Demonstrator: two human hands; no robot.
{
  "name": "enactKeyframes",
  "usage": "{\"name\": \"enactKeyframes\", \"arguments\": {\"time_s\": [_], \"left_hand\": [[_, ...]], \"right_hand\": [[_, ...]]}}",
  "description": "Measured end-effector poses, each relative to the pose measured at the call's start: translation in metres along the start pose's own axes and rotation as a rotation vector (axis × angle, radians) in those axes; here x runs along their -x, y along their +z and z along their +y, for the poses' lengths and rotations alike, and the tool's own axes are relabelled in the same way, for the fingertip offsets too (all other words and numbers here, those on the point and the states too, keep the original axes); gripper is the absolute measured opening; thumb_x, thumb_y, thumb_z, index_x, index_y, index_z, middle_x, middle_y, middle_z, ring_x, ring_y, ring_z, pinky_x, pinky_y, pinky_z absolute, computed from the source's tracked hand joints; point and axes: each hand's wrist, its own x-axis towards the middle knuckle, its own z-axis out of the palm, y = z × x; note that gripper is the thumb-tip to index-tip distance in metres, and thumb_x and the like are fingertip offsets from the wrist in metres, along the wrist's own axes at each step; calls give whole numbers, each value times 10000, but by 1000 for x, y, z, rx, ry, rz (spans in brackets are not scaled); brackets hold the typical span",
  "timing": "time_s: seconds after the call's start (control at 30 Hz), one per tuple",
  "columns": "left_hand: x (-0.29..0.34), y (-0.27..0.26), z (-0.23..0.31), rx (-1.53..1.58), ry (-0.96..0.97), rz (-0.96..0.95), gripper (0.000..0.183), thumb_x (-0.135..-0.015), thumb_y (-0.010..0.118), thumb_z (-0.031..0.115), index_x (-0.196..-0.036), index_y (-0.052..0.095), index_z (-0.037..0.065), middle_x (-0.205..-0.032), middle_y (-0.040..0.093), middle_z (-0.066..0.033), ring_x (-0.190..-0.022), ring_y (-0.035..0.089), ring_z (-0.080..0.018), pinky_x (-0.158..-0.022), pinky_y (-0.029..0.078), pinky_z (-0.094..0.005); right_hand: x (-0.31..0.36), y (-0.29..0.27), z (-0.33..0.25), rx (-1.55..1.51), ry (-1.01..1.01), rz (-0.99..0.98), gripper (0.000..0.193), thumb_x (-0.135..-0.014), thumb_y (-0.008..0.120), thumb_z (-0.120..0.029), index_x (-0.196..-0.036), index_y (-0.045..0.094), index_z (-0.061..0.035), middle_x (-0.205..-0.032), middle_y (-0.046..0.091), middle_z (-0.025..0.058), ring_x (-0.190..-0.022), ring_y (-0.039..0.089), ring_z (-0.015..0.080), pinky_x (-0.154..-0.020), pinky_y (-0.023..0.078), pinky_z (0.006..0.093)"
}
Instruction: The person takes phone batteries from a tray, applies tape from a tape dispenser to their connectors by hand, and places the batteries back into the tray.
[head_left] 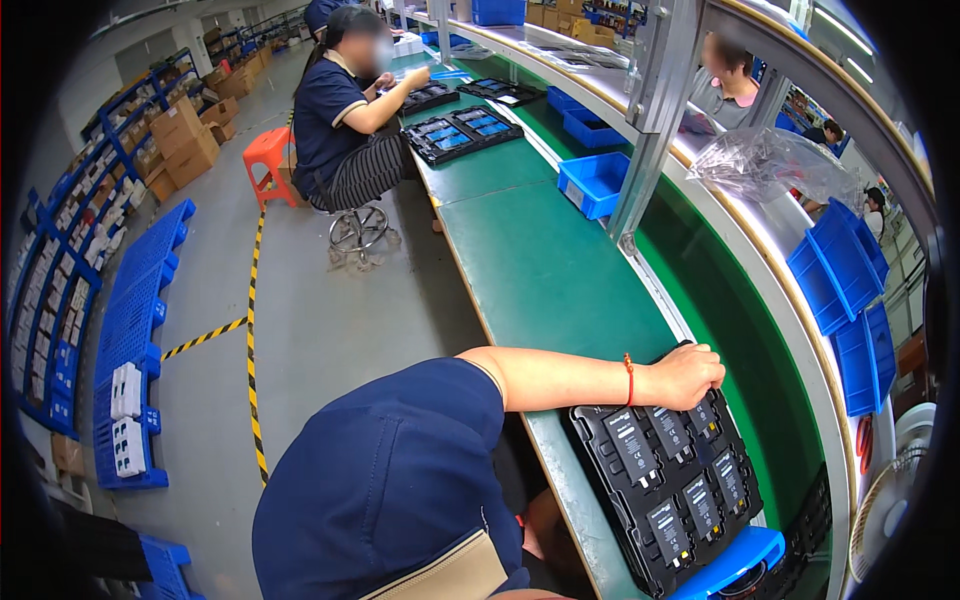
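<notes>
While the left arm stretches across the green workbench (pixel 545 270), the left hand (pixel 688 375) curls its fingers over the far edge of a black tray (pixel 665 480) and grips it there; a red cord circles the wrist. The tray lies near the bench's front edge, close to the person's body, and tilts slightly in the picture. It carries black battery packs (pixel 668 530) with grey labels, and seven can be counted, laid in two rows; the hand may cover more. The right hand does not show anywhere in the view, so its state cannot be told. Just below the tray, one blue plastic part (pixel 735 562) juts into the picture at the lower edge.

Farther along the bench, one open blue bin (pixel 594 183) stands beside a grey metal post (pixel 648 110), with two more blue bins behind it. Beyond those, four more black trays (pixel 461 133) lie in front of a seated co-worker (pixel 345 130), whose hand rests on one. One orange stool (pixel 268 155) stands behind that person. A second person (pixel 728 85) sits across the line. To the right, a stack of blue lids (pixel 838 265) leans on the shelf under a clear plastic bag (pixel 765 165).
</notes>
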Motion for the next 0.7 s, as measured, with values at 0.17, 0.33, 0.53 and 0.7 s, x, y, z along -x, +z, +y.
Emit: {"name": "enactKeyframes", "arguments": {"time_s": [0.17,0.33,0.53,0.7], "left_hand": [[0,-1,0,10,-29,8,81,-775,581,3,-831,614,52,-830,607,-92,-857,573,-309,-812,464,-418],[2,-14,5,113,132,-131,46,-774,646,89,-813,633,67,-793,609,-90,-845,584,-307,-791,468,-423],[23,-52,22,-70,176,-540,248,-771,750,309,-915,711,112,-1027,574,-49,-1058,498,-254,-922,382,-393],[15,-60,32,-150,118,-686,422,-753,777,417,-1055,729,126,-1098,562,-82,-1141,464,-277,-956,374,-415]], "right_hand": [[-2,2,15,-123,-33,85,569,-996,407,-515,-1168,653,-32,-1165,647,189,-1033,618,388,-845,468,510],[2,14,28,-111,-15,131,537,-1016,387,-465,-1105,681,-25,-1088,678,178,-1000,641,361,-828,478,485],[2,11,22,-41,-28,153,500,-1020,384,-405,-1104,678,-9,-1081,681,171,-991,641,367,-827,474,485],[7,20,24,-47,-9,174,491,-1018,390,-397,-1101,679,-9,-1077,680,170,-1003,635,364,-834,468,488]]}}
